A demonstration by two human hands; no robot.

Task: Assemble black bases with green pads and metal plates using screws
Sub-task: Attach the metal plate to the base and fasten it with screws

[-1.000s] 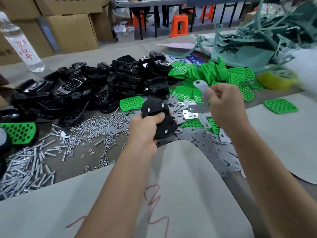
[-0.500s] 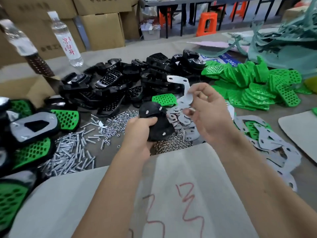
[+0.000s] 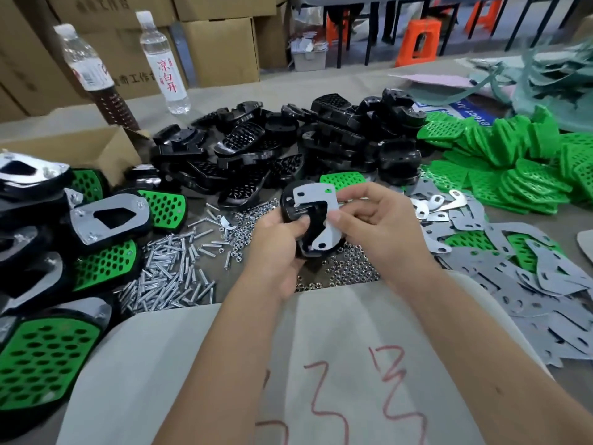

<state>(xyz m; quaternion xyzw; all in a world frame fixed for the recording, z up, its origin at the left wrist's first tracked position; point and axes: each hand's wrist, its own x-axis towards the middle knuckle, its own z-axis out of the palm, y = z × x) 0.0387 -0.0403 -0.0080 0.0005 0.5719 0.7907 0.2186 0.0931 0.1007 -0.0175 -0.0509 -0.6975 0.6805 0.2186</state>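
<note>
My left hand [image 3: 276, 248] grips the black base [image 3: 296, 213] above the nut pile [image 3: 349, 271] — my right hand [image 3: 382, 226] pinches the metal plate [image 3: 317, 203] against it.

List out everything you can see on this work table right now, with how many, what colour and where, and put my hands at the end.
black base: one, black, held at centre
metal plate: one, silver, laid against the held base
loose black bases: a pile, black, behind the hands
green pads: a heap, green, far right
loose metal plates: many, grey, right of the hands
screws: a pile, silver, left of the hands
nuts: a scatter, silver, under the hands
finished assemblies: several, black, green and silver, far left
water bottles: two, clear, back left
cardboard boxes: several, brown, behind the table
left hand: grips the base
right hand: pinches the plate
</note>
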